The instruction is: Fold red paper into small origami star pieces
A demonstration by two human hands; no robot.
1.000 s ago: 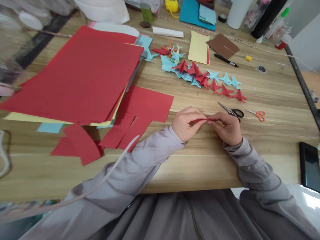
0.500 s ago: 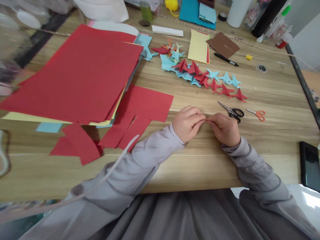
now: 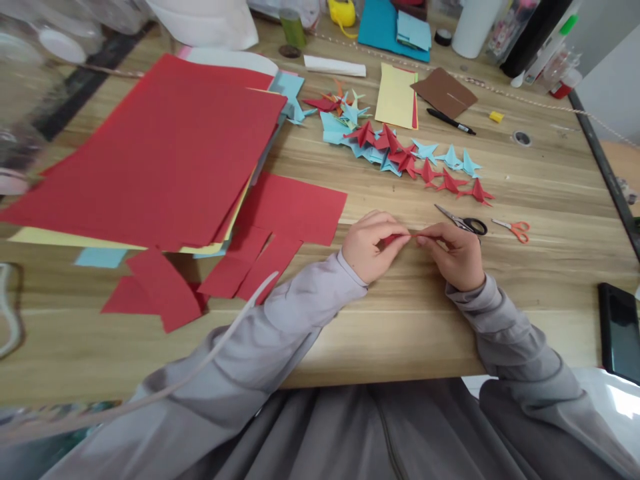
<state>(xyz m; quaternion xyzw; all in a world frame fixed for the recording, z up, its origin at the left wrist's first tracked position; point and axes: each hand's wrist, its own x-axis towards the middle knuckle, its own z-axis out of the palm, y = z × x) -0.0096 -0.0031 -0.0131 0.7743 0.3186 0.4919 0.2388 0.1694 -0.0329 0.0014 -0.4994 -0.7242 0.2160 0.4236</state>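
Observation:
Between my two hands is a small folded piece of red paper (image 3: 395,238), mostly covered by my fingers. My left hand (image 3: 376,247) pinches it between thumb and fingers. From the other side, my right hand (image 3: 453,253) pinches its thin tip with thumb and forefinger. Black-handled scissors (image 3: 463,220) lie just beyond my right hand, with small orange-handled scissors (image 3: 513,228) to their right. Past my hands, folded red paper cranes (image 3: 450,181) and light blue paper cranes (image 3: 451,158) stand in rows.
A large stack of red sheets (image 3: 165,153) covers the table's left side, with cut red pieces (image 3: 165,287) in front. Farther back are yellow paper strips (image 3: 393,97), a brown card (image 3: 445,95) and a black pen (image 3: 450,121). A phone (image 3: 620,330) rests at the right edge.
My right hand's fingers have loosened and shifted slightly, showing more of the thumb. More of the red paper shows in my left hand's pinch. The things on the table stay put.

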